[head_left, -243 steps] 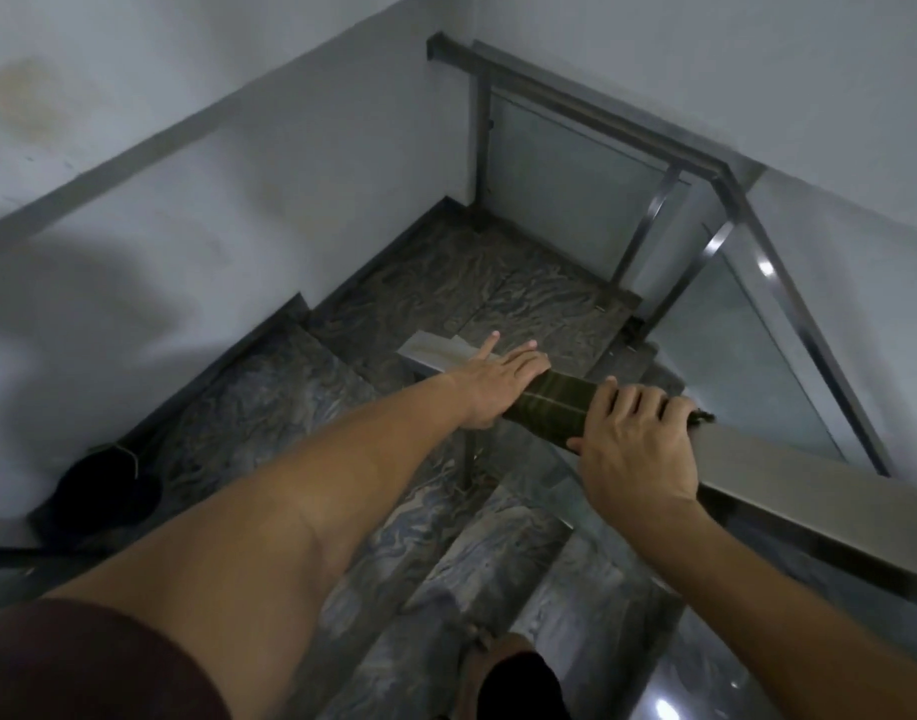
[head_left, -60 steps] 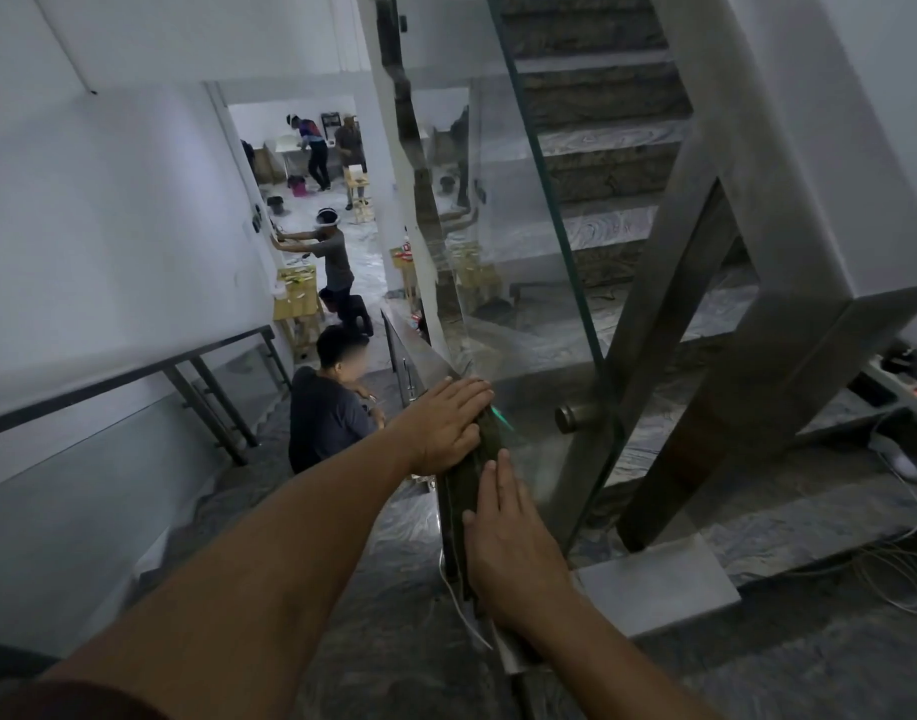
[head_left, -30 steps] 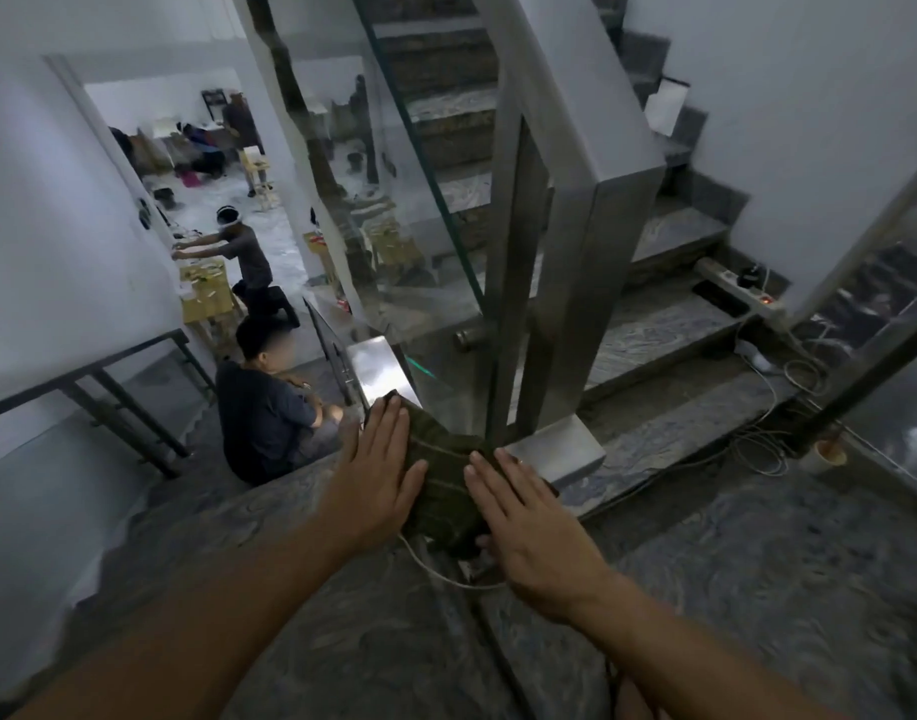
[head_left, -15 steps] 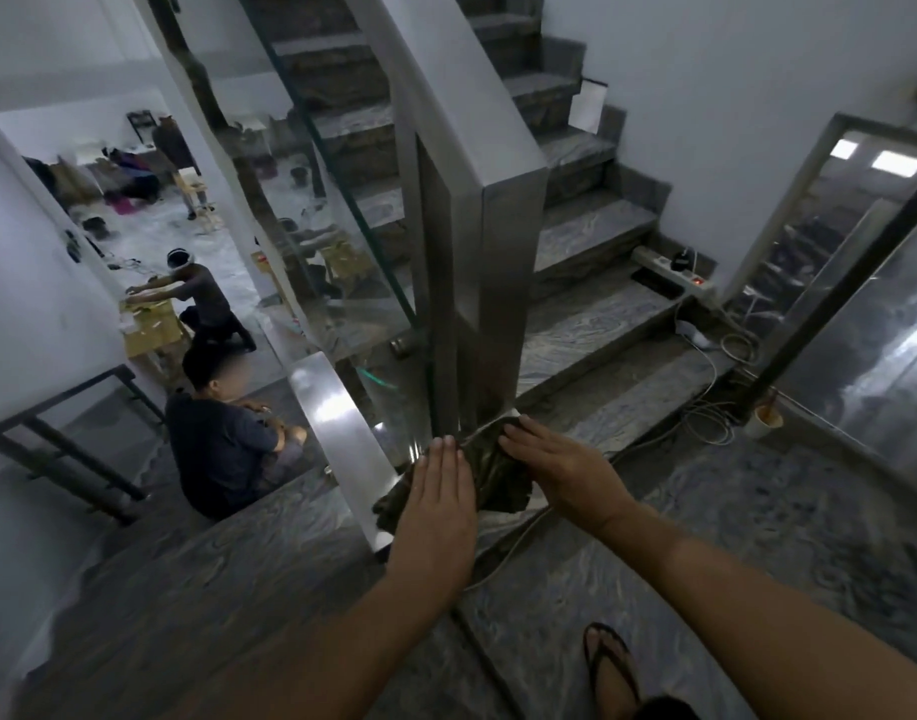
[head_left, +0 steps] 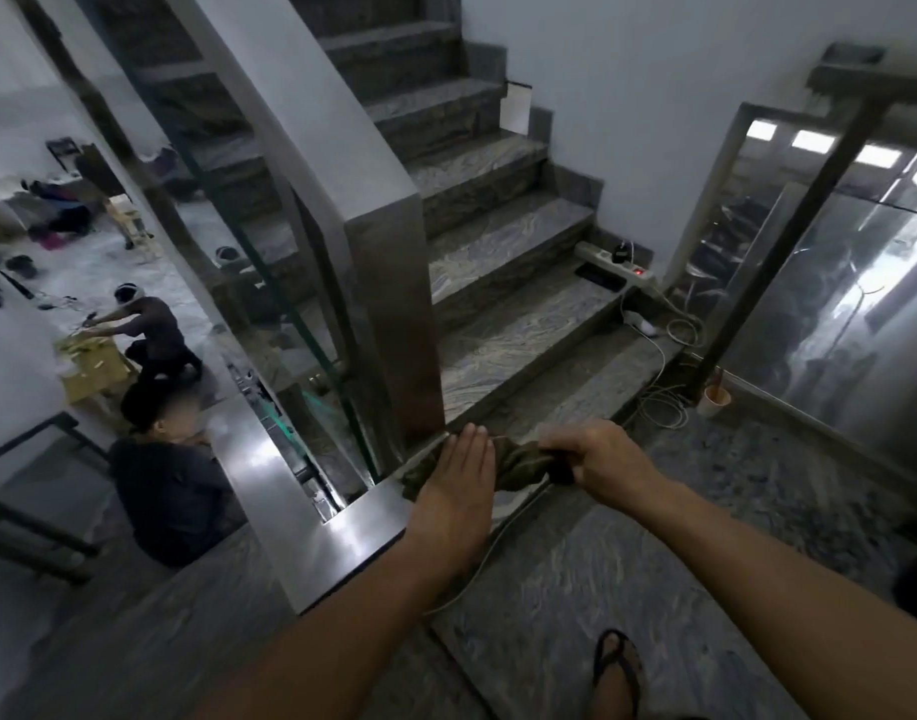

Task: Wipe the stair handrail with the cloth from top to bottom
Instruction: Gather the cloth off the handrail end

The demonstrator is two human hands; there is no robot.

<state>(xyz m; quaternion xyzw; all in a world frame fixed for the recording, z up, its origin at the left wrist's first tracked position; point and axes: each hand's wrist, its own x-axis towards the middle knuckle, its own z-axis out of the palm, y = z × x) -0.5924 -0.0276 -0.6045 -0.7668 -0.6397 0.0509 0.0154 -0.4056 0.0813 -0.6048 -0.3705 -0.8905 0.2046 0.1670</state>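
Note:
A dark green cloth (head_left: 519,462) lies bunched on the flat steel handrail (head_left: 357,522) where it turns a corner at the landing. My left hand (head_left: 459,475) rests flat on the cloth's left part, fingers together and pointing away from me. My right hand (head_left: 602,459) grips the cloth's right end in a fist. The rail runs on from the corner down to the left (head_left: 248,459), and a taller rail post (head_left: 394,314) rises just behind the cloth.
Grey marble stairs (head_left: 498,283) climb behind the post. A power strip (head_left: 615,259) and white cables (head_left: 659,402) lie on the lower steps at right, beside a small cup (head_left: 715,400). A person in dark clothes (head_left: 170,480) sits on the stairs below left. My sandalled foot (head_left: 617,672) stands on the landing.
The cloth and both hands have slid right along the rail's corner section. My right hand has closed into a fist on the cloth's end. The view has swung right.

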